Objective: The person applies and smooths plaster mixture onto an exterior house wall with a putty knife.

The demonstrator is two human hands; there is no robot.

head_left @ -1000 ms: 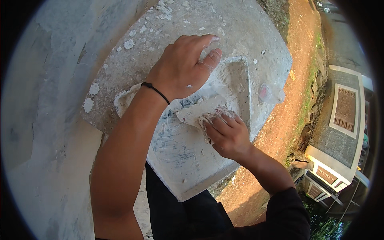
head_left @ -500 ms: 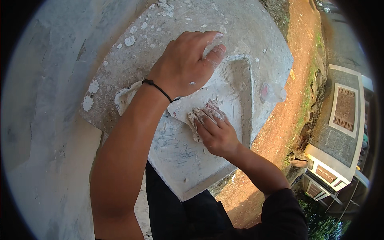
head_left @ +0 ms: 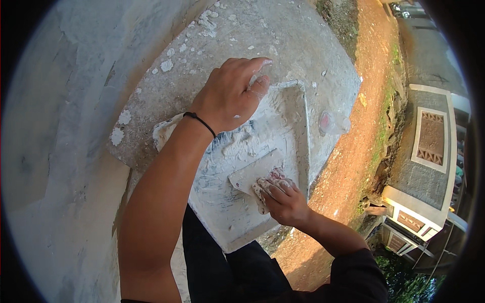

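My right hand (head_left: 284,202), coated in white paste, grips a flat rectangular scraper (head_left: 255,170) low over the paste. Beneath it is a shallow tray (head_left: 307,139) with white wet paste (head_left: 237,145) smeared across its bottom, some in ridges. My left hand (head_left: 230,93), a black cord round its wrist, is bent over the tray's far left part. Its thumb and forefinger curl toward each other, tips whitened; the other fingers are hidden, so whatever they hold does not show.
The tray rests on a rough grey slab (head_left: 323,60) spotted with dried white splashes. A clear plastic cup or bottle (head_left: 333,123) lies right of the tray. A grey plastered wall (head_left: 60,126) fills the left. Orange-brown ground (head_left: 376,76) drops off right, with a low building (head_left: 424,141) beyond.
My right hand has drawn the scraper nearer to me and rightward through the tray, showing more of its blade. The left hand keeps its place over the tray; the view has shifted slightly.
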